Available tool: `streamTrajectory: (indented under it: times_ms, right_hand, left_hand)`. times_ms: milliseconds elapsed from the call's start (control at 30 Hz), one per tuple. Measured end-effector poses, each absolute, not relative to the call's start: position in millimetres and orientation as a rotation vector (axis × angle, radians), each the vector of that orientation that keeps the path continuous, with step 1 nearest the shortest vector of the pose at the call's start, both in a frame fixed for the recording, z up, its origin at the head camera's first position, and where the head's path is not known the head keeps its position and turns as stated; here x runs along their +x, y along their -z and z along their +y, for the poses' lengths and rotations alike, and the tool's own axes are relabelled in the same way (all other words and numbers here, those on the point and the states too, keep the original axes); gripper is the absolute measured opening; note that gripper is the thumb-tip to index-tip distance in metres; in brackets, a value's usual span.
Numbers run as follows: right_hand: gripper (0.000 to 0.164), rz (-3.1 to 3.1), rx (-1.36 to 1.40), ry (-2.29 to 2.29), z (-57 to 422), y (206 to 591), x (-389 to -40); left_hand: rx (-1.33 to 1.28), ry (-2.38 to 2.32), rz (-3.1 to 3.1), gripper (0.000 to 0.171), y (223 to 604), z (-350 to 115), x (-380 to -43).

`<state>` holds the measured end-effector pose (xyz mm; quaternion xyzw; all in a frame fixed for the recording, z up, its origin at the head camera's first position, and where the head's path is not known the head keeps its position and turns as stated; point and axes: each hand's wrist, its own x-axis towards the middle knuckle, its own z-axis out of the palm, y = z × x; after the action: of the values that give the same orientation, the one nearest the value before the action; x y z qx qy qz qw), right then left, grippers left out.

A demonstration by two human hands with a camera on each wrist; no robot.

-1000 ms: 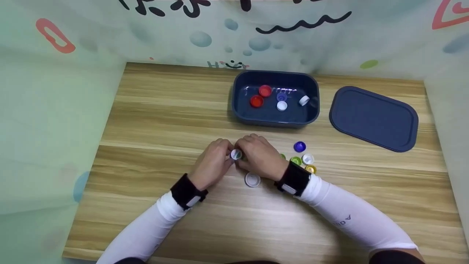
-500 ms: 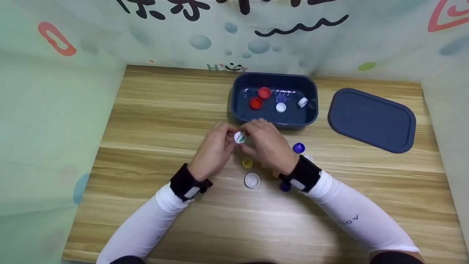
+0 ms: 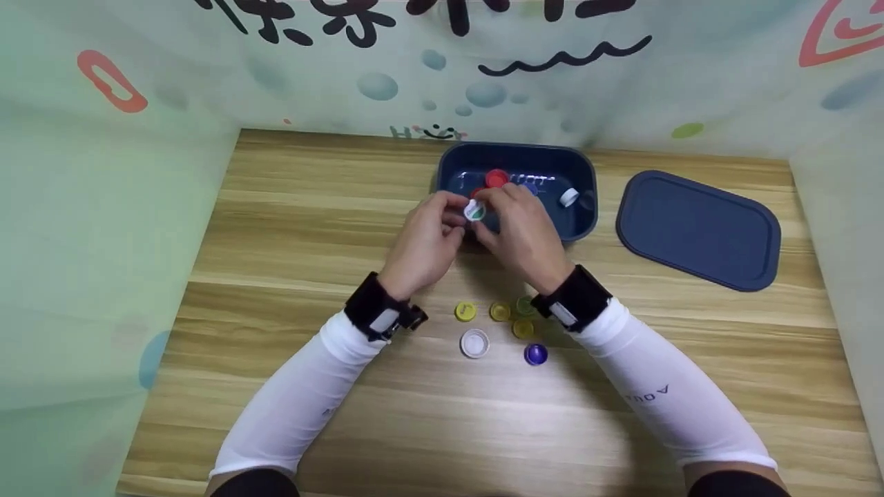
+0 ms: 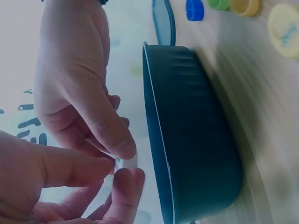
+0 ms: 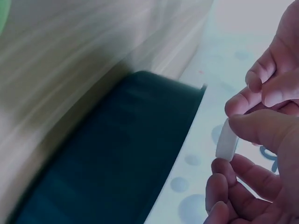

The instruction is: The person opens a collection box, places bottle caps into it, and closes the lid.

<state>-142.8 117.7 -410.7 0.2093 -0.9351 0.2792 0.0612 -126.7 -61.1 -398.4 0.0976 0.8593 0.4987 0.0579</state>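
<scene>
Left hand [image 3: 425,241] and right hand [image 3: 528,238] are both pinching 1 white cap [image 3: 474,210] near the 8 o'clock edge of the navy box [image 3: 566,219] on the counter [image 3: 311,228].

So the table top [image 3: 311,214] is light wood-look stuff, darker grain streaks, with a shiny patch toward bottom center. Sitting on it at upper center is a dark blue tub [image 3: 516,155], and its matching flat lid [image 3: 699,230] lies off to the right, a bit crooked, not touching the tub. Loose caps are just below center: a printed yellow cap [image 3: 465,311], a darker yellow cap [image 3: 500,312], a golden cap [image 3: 523,328] right beside that, a half-covered green cap [image 3: 525,305], then a wider white cap [image 3: 474,343] and a purple cap [image 3: 535,354] lower down.
</scene>
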Motion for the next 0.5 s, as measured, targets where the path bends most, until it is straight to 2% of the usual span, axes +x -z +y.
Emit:
streamTrajectory:
  times_ms: [267,400,500]
  right_hand:
    - [0.046,-2.934,0.604,-0.825,120.1,417.8,-151.5]
    - [0.054,-2.951,0.615,-0.839,122.5,419.9,-148.7]
    - [0.054,-2.929,0.635,-0.862,124.0,420.0,-143.2]
  left_hand:
    - [0.280,-1.430,2.579,0.050,400.5,-59.1,-134.0]
    - [0.334,-1.415,2.637,0.058,403.3,-60.0,-129.9]
    - [0.388,-1.437,2.686,0.059,405.3,-61.6,-125.6]
